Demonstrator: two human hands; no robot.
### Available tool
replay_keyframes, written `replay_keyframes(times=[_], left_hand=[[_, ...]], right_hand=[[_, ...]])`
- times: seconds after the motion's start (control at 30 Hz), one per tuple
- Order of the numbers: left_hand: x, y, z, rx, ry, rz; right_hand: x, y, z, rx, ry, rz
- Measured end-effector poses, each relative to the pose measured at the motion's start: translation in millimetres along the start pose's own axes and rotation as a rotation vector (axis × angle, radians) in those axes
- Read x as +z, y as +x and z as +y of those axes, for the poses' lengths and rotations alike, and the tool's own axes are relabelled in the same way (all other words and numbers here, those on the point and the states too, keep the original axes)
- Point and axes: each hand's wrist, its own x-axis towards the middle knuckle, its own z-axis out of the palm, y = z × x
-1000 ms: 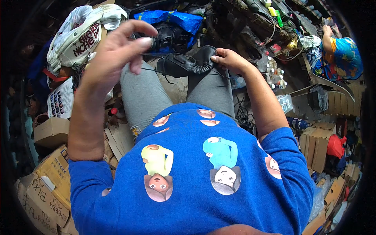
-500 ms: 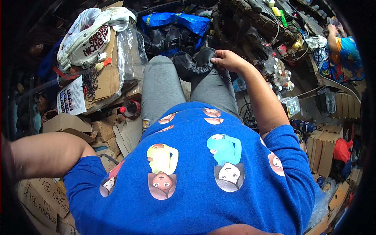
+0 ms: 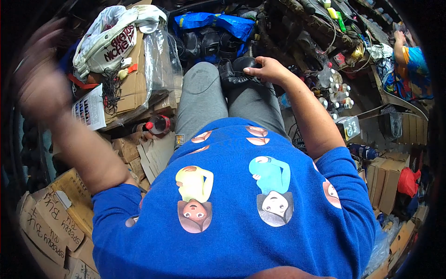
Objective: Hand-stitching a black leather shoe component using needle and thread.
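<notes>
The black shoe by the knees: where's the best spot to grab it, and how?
Probably the left end of the black shoe, coming from the left: the right hand pinches its rounded right part, leaving the left end uncovered.

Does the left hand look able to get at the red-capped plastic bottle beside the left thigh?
Probably yes: the bare left hand is out on that side, and nothing visible covers the bottle. Blur hides the hand's grip.

Left hand point(image 3: 44, 79) raised well out to the left, blurred, grip unreadable. Right arm point(image 3: 311, 104) extended; right hand point(image 3: 270, 70) pinching above right thigh's point(image 3: 253, 104) far end.
</notes>
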Motion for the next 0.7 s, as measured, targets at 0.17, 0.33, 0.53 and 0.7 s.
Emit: replay_keyframes(times=[0.17,0.33,0.53,0.7], left_hand=[[131,-146,97,-0.160,-0.853,-1.124],[173,-172,137,0.328,-0.642,-1.408],[166,-188,157,0.143,-0.697,-1.480],[128,-203,172,-0.162,-0.974,-1.397]], right_hand=[[3,9,9,-0.033,-0.016,0.017],[-2,10,24,-0.022,0.109,-0.057],[-18,-4,28,-0.024,0.022,0.017],[-21,-11,33,-0.049,0.095,-0.165]])
